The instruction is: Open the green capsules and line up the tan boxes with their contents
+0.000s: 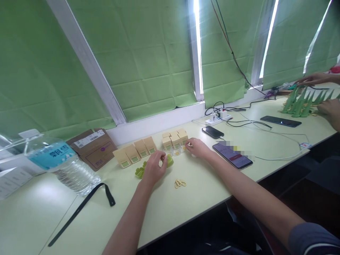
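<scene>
My left hand [154, 167] is closed over the table, its thumb and fingers pinched round a light green plastic piece [170, 161]. Beside it lies a cluster of green leaf-shaped pieces [139, 172], partly covered by the hand. My right hand [198, 147] is closed at the small clear pieces with yellow centres [176, 151]; what its fingertips hold is too small to make out. Behind them stand small tan cardboard boxes [174, 139] with green labels, and another row of tan boxes [135, 152] is further left. Pale yellow loops [180, 183] lie nearer me.
At left are a large water bottle [63, 163], a black strap [82, 212] and a brown carton [92, 148]. Phones [232, 156] and cables with a power strip [218, 119] lie right. Another person's hands [329, 109] are by green spiky pieces [300, 102] at far right.
</scene>
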The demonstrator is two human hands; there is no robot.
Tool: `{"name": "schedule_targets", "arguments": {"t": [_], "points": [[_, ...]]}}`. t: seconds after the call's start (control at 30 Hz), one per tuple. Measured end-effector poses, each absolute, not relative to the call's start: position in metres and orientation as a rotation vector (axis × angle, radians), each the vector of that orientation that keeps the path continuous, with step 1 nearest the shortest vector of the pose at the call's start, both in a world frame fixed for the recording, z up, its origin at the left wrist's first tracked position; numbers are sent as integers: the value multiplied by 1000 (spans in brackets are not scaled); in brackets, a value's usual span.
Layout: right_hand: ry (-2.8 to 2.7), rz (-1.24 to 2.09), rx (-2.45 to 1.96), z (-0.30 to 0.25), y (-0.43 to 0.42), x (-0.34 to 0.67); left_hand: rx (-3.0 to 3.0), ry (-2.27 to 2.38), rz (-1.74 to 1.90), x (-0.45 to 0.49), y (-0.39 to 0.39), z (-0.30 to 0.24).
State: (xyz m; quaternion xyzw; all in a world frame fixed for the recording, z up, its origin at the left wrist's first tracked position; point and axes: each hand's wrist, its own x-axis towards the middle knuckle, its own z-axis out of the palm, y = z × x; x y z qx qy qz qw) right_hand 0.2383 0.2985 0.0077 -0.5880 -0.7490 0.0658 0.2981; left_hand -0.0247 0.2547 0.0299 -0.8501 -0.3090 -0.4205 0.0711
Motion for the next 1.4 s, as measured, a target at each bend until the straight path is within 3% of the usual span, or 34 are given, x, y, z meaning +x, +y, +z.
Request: {"name": "schedule_targets", "arguments": {"t": [0.47, 0.7, 1.0, 1.4], "points": [[-1948, 187, -1505, 11, 292, 232, -2584, -946, -1210, -23, 253, 32], [-1888, 138, -1043, 25, 272, 221, -2605, -973, -1226, -20, 252, 30], [-2203, 879, -896, 21, 245, 188, -2602, -982, -1268, -20, 251, 28], [-2084, 479, -970, 27, 252, 191, -2569, -1051, -1253, -18, 252, 31]]}}
